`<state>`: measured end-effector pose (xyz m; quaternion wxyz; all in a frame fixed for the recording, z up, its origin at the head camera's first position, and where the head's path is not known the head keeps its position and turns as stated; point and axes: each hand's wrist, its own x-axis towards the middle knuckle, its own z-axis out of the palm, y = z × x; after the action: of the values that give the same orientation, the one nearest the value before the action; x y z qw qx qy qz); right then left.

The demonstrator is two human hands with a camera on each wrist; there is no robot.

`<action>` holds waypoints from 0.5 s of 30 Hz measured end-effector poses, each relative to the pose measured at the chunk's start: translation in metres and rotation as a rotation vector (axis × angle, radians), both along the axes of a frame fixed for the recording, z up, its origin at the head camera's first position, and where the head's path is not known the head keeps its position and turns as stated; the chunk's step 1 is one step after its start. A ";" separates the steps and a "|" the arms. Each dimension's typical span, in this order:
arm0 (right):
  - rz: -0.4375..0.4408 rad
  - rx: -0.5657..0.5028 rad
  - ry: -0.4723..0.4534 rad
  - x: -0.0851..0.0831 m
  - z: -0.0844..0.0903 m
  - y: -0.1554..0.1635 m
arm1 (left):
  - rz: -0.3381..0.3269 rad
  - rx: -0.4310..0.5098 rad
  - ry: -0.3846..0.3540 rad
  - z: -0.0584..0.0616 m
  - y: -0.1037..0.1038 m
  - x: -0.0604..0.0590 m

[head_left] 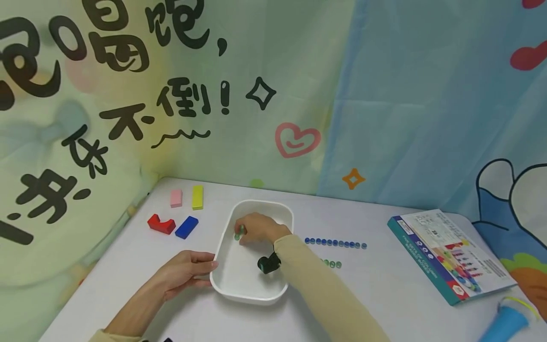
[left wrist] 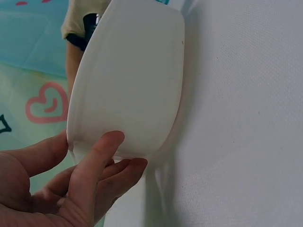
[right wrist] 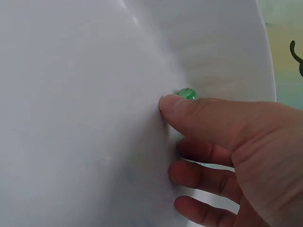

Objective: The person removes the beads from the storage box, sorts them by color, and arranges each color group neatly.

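A white plastic tray (head_left: pixel 239 285) stands on the table, its corners rounded. At its near left side my left hand (head_left: pixel 188 271) grips the wall, the thumb on the outside and fingers at the lower edge in the left wrist view. My right hand (head_left: pixel 258 228) reaches into the tray at its far left, fingers curled. Small green glass marbles (head_left: pixel 237 236) show at its fingertips, and it pinches one of them. In the right wrist view a green marble (right wrist: pixel 188 93) peeks out behind the thumb, which covers part of it.
Right of the tray lies a row of blue marbles (head_left: pixel 329 242), with green marbles (head_left: pixel 332 263) partly behind the right sleeve. Red (head_left: pixel 161 224), blue (head_left: pixel 186 227), pink (head_left: pixel 176 198) and yellow (head_left: pixel 197 197) blocks lie left. A box (head_left: pixel 453 256) and blue object (head_left: pixel 506 323) are at right.
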<state>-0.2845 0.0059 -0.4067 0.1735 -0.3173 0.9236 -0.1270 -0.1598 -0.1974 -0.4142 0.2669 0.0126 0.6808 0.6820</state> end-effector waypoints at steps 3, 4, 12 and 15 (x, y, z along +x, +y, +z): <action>0.000 -0.007 0.002 0.000 -0.001 0.002 | 0.002 -0.008 -0.001 0.001 0.001 -0.001; -0.001 -0.012 0.003 0.000 -0.001 0.002 | 0.003 -0.010 -0.003 0.001 0.001 -0.001; -0.013 -0.031 0.004 0.003 -0.006 0.001 | 0.003 -0.012 -0.012 0.002 0.003 0.001; -0.013 -0.020 0.005 0.003 -0.005 0.000 | -0.001 0.000 -0.005 0.002 0.003 0.001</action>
<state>-0.2812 0.0063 -0.4113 0.1669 -0.3133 0.9248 -0.1367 -0.1585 -0.1946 -0.4123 0.2687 0.0113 0.6803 0.6818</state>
